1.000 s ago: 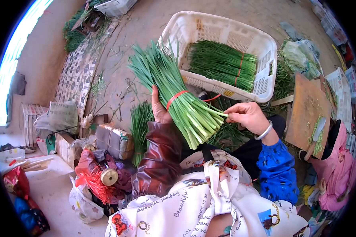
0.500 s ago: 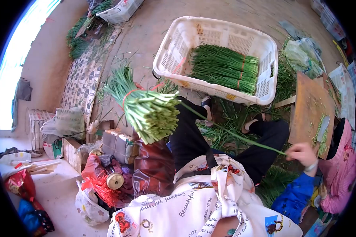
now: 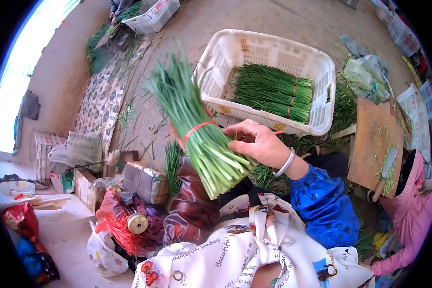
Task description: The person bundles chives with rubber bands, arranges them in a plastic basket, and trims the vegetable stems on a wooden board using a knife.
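Note:
A thick bundle of garlic chives (image 3: 177, 101) is held up in front of my lap, leafy tops up and left, pale cut ends down and right. A red band (image 3: 199, 127) circles its middle. My left hand (image 3: 176, 136) grips the bundle from behind, mostly hidden, below a dark red sleeve. My right hand (image 3: 257, 140), with a silver bangle, is closed at the bundle's right edge, thumb and fingers against the stems. A white plastic crate (image 3: 269, 41) beyond it holds banded chives (image 3: 273, 89).
A wooden board (image 3: 377, 144) with a knife (image 3: 389, 163) and green scraps stands at right. Red twine (image 3: 125, 235), a wrapped block (image 3: 145, 182) and bags are at left. A person in pink (image 3: 408, 206) is at the right edge; another person's hand (image 3: 114, 20) is at top left.
My right hand has come in from the far right, where it held a long green leaf, to the bundle. The bundle has turned, its cut ends now pointing down and right.

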Demonstrator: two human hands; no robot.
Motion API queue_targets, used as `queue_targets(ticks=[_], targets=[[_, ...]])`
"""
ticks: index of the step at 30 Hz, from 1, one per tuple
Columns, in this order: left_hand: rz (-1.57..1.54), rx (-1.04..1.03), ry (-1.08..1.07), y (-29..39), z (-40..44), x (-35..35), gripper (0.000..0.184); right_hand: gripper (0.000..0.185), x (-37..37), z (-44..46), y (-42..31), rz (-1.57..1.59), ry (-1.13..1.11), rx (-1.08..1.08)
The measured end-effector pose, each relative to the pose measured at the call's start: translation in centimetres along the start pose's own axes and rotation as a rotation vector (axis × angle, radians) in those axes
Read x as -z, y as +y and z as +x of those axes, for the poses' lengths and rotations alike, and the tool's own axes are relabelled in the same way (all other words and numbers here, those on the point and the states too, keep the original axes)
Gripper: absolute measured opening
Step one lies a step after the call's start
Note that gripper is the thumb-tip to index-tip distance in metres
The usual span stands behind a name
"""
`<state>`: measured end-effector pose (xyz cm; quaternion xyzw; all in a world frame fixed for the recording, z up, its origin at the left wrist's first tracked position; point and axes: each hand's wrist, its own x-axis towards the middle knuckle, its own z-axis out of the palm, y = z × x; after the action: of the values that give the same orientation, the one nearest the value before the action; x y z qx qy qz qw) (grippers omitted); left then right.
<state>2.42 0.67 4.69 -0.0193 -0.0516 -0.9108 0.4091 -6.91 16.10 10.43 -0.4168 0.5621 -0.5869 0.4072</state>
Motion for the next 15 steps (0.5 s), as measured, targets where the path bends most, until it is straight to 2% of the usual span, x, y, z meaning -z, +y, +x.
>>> queue_targets(ticks=[1, 3, 5, 6, 8, 9, 10, 11, 13, 14, 15], targets=[[0.001, 0.014, 0.021, -0.1, -0.2, -0.1, 0.065, 0.025, 0.0, -0.1, -0.1, -0.002, -0.009, -0.003], [0.018, 0.069, 0.058, -0.2, -0.4, -0.2, 0.065, 0.019, 0.8, -1.1, -0.5, 0.116, 0.078, -0.14], [0.152, 0.22, 0.062, 0.5, -0.4, 0.1, 0.065, 0.011, 1.8, -2.9, -1.1, -0.009, 0.027, -0.135], [0.148, 0.216, 0.064, 0.9, -0.1, 0.2, 0.065, 0.011, 2.6, -3.9, -1.7, -0.028, 0.013, -0.183], [0.235, 0.264, 0.123, 1.6, 0.3, 0.8, 0.063, 0.011, 5.1, -6.4, -0.6, 0.085, -0.093, -0.124], [0.278, 0.283, 0.155, 1.9, 0.4, 1.1, 0.062, 0.012, 6.7, -8.1, 1.6, 0.252, -0.136, -0.03], [0.283, 0.233, 0.206, 2.0, 0.5, 1.2, 0.056, 0.015, 7.8, -9.6, 3.1, 0.429, -0.125, -0.034], [0.276, 0.223, 0.213, 2.1, 0.7, 1.3, 0.056, 0.018, 8.7, -11.1, 4.7, 0.325, -0.04, -0.193], [0.34, 0.146, 0.275, 1.7, 0.8, 1.2, 0.05, 0.026, 8.4, -11.2, 7.2, -0.204, 0.095, -0.551], [0.325, 0.163, 0.256, 1.3, 0.7, 0.8, 0.046, 0.045, 7.6, -10.8, 8.0, -0.545, 0.006, -0.554], [0.324, 0.173, 0.256, 0.8, 0.6, 0.4, 0.046, 0.056, 6.3, -10.1, 8.2, -0.264, 0.002, -0.492]])
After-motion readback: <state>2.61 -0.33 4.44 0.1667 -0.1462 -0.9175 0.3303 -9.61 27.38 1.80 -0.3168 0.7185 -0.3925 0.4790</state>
